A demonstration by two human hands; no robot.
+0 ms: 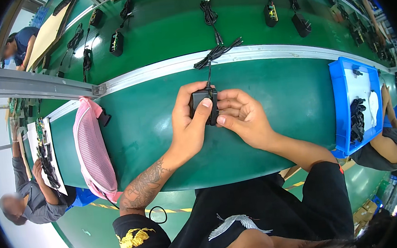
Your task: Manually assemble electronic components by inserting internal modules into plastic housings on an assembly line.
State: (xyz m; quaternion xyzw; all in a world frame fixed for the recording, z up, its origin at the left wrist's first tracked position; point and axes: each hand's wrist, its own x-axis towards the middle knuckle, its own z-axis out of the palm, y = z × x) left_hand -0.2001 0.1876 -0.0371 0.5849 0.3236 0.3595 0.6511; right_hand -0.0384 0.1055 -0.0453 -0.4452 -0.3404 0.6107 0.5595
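A black power adapter (199,98) is held above the green bench, its cable running up from its far end to a bundled black cord (216,53) on the metal rail. My left hand (188,125) is closed around the adapter from the left, thumb pressed on its top face. At its right edge, my right hand (247,118) has thumb and fingers closed against the housing. Part of the adapter is hidden by the fingers.
A pink mesh bag (90,146) lies to the left. On the right, a blue bin (340,108) contains black plastic parts (357,118). Beyond the metal rail (276,50), adapters with coiled cords, such as one open adapter (271,14), rest on a green surface. Other people work at both sides.
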